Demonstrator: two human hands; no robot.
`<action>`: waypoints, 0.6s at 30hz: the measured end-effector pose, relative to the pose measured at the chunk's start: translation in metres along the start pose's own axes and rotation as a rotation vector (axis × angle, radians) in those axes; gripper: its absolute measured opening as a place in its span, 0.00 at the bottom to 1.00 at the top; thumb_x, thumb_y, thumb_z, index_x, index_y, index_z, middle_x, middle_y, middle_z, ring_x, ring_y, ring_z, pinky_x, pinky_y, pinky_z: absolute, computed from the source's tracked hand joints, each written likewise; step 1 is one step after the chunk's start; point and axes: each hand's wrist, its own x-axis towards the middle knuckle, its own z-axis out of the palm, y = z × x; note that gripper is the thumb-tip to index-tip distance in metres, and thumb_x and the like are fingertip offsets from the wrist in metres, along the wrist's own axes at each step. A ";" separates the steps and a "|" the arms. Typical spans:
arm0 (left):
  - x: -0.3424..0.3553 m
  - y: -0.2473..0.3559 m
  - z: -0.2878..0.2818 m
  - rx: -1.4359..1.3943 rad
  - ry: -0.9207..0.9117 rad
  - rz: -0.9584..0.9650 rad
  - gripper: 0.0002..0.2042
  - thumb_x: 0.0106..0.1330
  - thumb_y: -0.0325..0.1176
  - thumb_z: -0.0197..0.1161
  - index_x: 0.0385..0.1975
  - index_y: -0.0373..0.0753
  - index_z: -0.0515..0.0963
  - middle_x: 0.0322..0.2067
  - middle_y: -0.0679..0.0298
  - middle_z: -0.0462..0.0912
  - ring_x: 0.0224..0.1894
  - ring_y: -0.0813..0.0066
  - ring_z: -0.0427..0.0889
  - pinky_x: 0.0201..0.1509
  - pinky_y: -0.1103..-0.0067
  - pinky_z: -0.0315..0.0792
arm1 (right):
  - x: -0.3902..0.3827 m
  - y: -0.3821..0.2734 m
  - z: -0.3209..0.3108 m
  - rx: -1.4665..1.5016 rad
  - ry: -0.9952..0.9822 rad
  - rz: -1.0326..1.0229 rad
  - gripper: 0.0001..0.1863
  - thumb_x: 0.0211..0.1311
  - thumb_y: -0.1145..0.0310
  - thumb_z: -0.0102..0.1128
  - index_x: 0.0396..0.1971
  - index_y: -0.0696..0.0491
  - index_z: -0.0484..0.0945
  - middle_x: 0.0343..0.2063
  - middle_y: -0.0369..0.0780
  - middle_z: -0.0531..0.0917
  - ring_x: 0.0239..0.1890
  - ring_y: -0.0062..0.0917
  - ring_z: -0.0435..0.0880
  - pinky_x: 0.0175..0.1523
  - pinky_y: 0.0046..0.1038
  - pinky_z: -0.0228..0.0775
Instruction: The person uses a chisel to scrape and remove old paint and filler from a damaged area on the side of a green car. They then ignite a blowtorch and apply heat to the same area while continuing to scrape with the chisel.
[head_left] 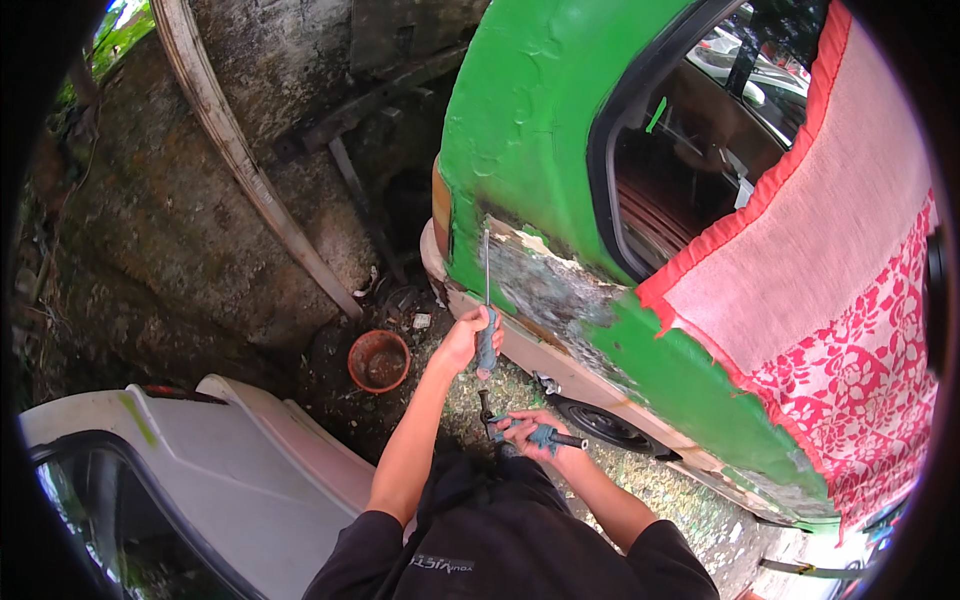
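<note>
We gripped long screwdriver (486,300) tight in left hand (466,340), tip up against car (530,120) rust patch (545,290) for poking. Right hand (530,432) fingers closed around more tools (545,436), kept ready low.

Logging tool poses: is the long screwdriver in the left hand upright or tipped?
Upright: the left hand grips the screwdriver by its handle, shaft pointing straight up.

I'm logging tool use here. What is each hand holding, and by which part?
The left hand grips a long screwdriver by its grey-blue handle, shaft up. The right hand holds another teal-handled tool by its handle.
</note>
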 end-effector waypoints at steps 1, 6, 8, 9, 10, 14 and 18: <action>0.000 0.002 -0.001 -0.012 0.001 -0.004 0.20 0.75 0.51 0.48 0.33 0.38 0.69 0.23 0.64 0.71 0.27 0.71 0.74 0.33 0.71 0.73 | -0.003 0.004 0.008 0.000 -0.110 0.030 0.09 0.71 0.74 0.48 0.39 0.63 0.60 0.22 0.35 0.67 0.16 0.14 0.66 0.19 0.13 0.68; -0.004 0.005 0.003 -0.020 -0.017 -0.024 0.18 0.76 0.48 0.46 0.33 0.38 0.68 0.22 0.64 0.71 0.26 0.72 0.74 0.33 0.72 0.73 | 0.002 0.007 -0.011 -0.215 -0.429 0.130 0.09 0.74 0.70 0.44 0.36 0.61 0.60 0.24 0.36 0.67 0.17 0.14 0.68 0.18 0.14 0.68; 0.001 0.007 0.004 -0.015 -0.024 -0.028 0.18 0.76 0.49 0.46 0.33 0.38 0.68 0.22 0.64 0.71 0.26 0.72 0.74 0.33 0.72 0.72 | 0.012 -0.005 -0.020 -0.088 -0.180 0.067 0.09 0.71 0.74 0.49 0.40 0.61 0.60 0.25 0.35 0.67 0.18 0.13 0.68 0.21 0.11 0.70; -0.001 0.004 0.001 -0.015 -0.017 -0.037 0.18 0.76 0.49 0.46 0.33 0.38 0.68 0.22 0.64 0.71 0.26 0.72 0.73 0.33 0.72 0.72 | 0.014 -0.008 -0.013 0.036 0.024 0.015 0.09 0.71 0.75 0.49 0.40 0.61 0.60 0.26 0.36 0.68 0.18 0.13 0.68 0.21 0.11 0.71; -0.001 0.003 -0.003 -0.024 -0.030 -0.033 0.19 0.76 0.49 0.47 0.33 0.38 0.68 0.22 0.65 0.71 0.26 0.72 0.73 0.33 0.72 0.72 | 0.011 -0.003 -0.001 0.016 -0.074 0.018 0.09 0.71 0.75 0.48 0.41 0.61 0.59 0.27 0.37 0.68 0.18 0.13 0.68 0.21 0.11 0.71; -0.002 0.002 -0.008 -0.013 -0.017 -0.024 0.19 0.76 0.51 0.47 0.34 0.38 0.69 0.23 0.65 0.71 0.26 0.72 0.73 0.34 0.72 0.72 | 0.006 0.004 -0.006 -0.090 -0.376 -0.016 0.09 0.70 0.76 0.47 0.41 0.63 0.58 0.33 0.40 0.68 0.20 0.14 0.70 0.20 0.12 0.70; 0.000 0.002 -0.007 -0.003 -0.056 -0.031 0.22 0.73 0.54 0.50 0.32 0.37 0.69 0.23 0.64 0.71 0.27 0.70 0.74 0.36 0.69 0.72 | 0.013 -0.001 -0.009 0.133 -0.020 -0.009 0.09 0.73 0.74 0.44 0.40 0.63 0.57 0.32 0.41 0.67 0.17 0.16 0.68 0.20 0.15 0.72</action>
